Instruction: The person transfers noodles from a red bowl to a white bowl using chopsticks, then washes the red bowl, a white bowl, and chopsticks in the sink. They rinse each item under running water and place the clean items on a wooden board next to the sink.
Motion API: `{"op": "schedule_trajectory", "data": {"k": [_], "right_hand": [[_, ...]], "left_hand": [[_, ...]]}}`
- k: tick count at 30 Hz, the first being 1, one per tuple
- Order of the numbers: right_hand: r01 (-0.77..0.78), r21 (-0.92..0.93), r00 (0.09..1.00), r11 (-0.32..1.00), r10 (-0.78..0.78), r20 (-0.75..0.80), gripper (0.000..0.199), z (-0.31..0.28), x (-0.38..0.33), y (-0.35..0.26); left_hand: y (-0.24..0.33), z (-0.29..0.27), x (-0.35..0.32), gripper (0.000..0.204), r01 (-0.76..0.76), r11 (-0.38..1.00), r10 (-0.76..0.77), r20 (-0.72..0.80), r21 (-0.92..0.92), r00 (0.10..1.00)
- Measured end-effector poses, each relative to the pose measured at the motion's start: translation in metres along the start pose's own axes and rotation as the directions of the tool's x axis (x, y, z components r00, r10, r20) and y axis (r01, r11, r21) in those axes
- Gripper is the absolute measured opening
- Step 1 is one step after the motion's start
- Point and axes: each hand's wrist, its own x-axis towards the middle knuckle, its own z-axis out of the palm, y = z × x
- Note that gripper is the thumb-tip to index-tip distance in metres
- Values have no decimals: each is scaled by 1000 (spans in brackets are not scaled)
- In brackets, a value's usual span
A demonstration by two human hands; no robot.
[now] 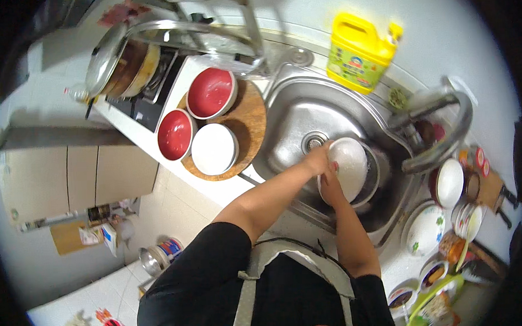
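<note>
A white bowl point(352, 166) is tilted over the right part of the steel sink point(294, 113). My left hand point(318, 159) closes on its left rim, near the drain. Just below, my right hand point(331, 188) grips the same bowl's lower left edge, close to the left hand. Some of the fingers of both hands are hidden. Under the bowl, a round metal basin point(374, 176) shows its rim.
Left of the sink, a round wooden board point(251, 120) carries red-lined bowls point(211, 93) and white bowls point(213, 148). Behind stands a yellow jug point(360, 53). A curved faucet point(439, 151) reaches in from the right. Dishes point(424, 229) and a knife block point(489, 189) crowd the right counter.
</note>
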Motion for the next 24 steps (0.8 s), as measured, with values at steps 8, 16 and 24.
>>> {"op": "schedule_trajectory", "data": {"k": [8,16,24], "right_hand": [[-342,-218,930,914,362,58,41,-5,-16,62],[-283,79,938,956,259,232,44,-30,-36,25],[-276,231,774,933,358,-521,51,-86,-81,28]], "left_hand": [[46,-17,-30,77,62,994,-53,100,-86,994],[68,-13,-67,77,-164,948,205,-128,271,970],[85,-18,-110,65,-447,614,634,-70,650,770]]}}
